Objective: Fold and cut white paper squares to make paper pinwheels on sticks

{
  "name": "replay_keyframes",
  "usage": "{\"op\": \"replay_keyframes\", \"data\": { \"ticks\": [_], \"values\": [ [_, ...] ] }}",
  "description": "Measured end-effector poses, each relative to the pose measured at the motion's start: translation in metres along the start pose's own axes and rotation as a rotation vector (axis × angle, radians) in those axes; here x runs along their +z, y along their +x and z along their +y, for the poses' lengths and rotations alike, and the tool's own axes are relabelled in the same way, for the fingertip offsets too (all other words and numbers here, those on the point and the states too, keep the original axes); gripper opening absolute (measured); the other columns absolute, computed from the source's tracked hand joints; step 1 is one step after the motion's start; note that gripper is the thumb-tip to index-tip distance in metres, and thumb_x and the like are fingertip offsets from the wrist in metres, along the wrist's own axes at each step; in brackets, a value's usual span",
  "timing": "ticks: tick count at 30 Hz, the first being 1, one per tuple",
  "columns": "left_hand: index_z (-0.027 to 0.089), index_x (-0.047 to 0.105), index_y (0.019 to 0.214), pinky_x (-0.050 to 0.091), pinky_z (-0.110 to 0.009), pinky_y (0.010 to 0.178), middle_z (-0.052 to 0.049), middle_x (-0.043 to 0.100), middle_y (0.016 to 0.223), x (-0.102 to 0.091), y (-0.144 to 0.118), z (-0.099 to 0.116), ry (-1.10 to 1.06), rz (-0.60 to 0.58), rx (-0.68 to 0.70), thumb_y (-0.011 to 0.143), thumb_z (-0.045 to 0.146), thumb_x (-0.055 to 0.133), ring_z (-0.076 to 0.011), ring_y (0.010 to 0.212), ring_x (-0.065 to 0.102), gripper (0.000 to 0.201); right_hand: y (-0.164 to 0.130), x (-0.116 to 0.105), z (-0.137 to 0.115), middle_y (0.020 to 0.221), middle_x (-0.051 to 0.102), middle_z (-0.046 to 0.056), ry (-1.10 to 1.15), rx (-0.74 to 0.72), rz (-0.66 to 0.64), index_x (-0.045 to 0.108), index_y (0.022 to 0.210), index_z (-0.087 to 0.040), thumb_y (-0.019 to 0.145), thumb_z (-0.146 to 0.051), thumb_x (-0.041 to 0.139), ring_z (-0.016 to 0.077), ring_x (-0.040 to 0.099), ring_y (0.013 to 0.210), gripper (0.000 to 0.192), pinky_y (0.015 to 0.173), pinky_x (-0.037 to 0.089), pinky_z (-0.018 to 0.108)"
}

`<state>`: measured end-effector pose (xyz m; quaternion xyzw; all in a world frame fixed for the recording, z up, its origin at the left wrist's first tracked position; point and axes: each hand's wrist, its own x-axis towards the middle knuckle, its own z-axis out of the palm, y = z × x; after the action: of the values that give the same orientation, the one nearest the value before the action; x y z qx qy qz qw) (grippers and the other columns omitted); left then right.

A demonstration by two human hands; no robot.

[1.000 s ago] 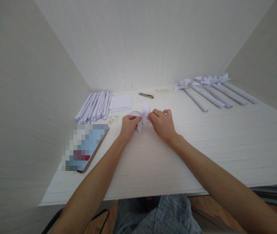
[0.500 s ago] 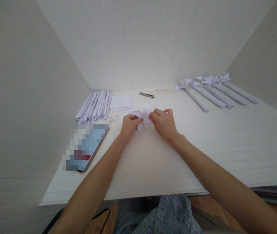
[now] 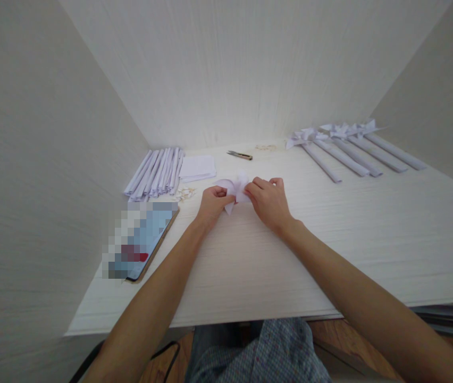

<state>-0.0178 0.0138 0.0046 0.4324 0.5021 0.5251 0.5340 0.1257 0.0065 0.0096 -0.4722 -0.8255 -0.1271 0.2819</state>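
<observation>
While your two hands meet near the middle of the white table (image 3: 330,250), both of them are pinching the same small folded white paper piece (image 3: 236,190), a bow-like thing with looped petals. Your left hand (image 3: 211,205) is closed on its left side, fingers curled over and the thumb tucked against the paper. Your right hand (image 3: 268,202) grips the right side, fingertips pressed in at the centre of the folds, knuckles up. The paper sits right between the two hands, low over the tabletop; I can't tell if it's actually touching the surface or just held above it.

Off to your left there's a fanned stack of folded paper strips (image 3: 155,173) by the side wall, with a small pile of flat white sheets (image 3: 197,167) just beside it. A scatter of little pale bits (image 3: 184,193) lies near those, close to your left hand. A phone (image 3: 142,239) lies flat on the table nearer the front edge, screen blurred out. At the back there's a small pair of snips (image 3: 240,155), and next to that a few more tiny pale bits that are too small to make out. Over on the right, well apart from your hands, a row of finished paper pinwheels (image 3: 342,151) on rolled paper sticks lies side by side.
</observation>
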Motion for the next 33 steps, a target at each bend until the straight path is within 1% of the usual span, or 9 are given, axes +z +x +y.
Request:
{"op": "replay_keyframes", "data": {
  "ticks": [13,19,26,33],
  "values": [
    [0.013,0.055,0.054,0.047,-0.022,0.052,0.002,0.059,0.052,0.002,0.0001,-0.0018,-0.007,0.043,0.02,0.047,0.015,0.064,-0.0077,0.047,0.054,0.012,-0.0006,-0.001,-0.0001,0.077,0.061,0.003,-0.02,-0.011,-0.014,0.059,0.079,-0.019,0.088,-0.02,0.04,0.0159,0.05,0.071,0.022,0.07,0.02,0.032],
    [0.014,0.056,0.055,0.044,-0.02,0.05,0.003,0.059,0.051,0.0029,-0.0011,-0.0042,0.045,0.066,0.073,0.049,0.017,0.063,-0.0079,0.048,0.054,0.01,-0.0008,-0.0008,-0.0004,0.076,0.061,0.003,-0.028,-0.016,-0.018,0.059,0.079,-0.019,0.089,-0.021,0.04,0.016,0.051,0.072,0.022,0.07,0.02,0.032],
    [0.015,0.054,0.054,0.04,-0.02,0.049,0.004,0.058,0.052,0.0026,-0.0012,-0.0069,0.142,0.087,0.151,0.051,0.019,0.063,-0.0079,0.05,0.052,0.01,-0.0008,-0.0011,-0.0034,0.075,0.062,0.003,-0.033,0.016,-0.035,0.06,0.078,-0.019,0.089,-0.021,0.038,0.0162,0.05,0.071,0.024,0.07,0.019,0.032],
    [0.015,0.052,0.053,0.039,-0.02,0.052,0.005,0.054,0.051,0.0025,-0.0011,-0.007,0.202,0.072,0.202,0.053,0.021,0.061,-0.0077,0.05,0.05,0.011,-0.0004,-0.0016,-0.0062,0.076,0.063,0.005,-0.031,0.04,-0.037,0.06,0.078,-0.017,0.089,-0.021,0.038,0.0168,0.051,0.071,0.025,0.068,0.019,0.032]
  ]
}}
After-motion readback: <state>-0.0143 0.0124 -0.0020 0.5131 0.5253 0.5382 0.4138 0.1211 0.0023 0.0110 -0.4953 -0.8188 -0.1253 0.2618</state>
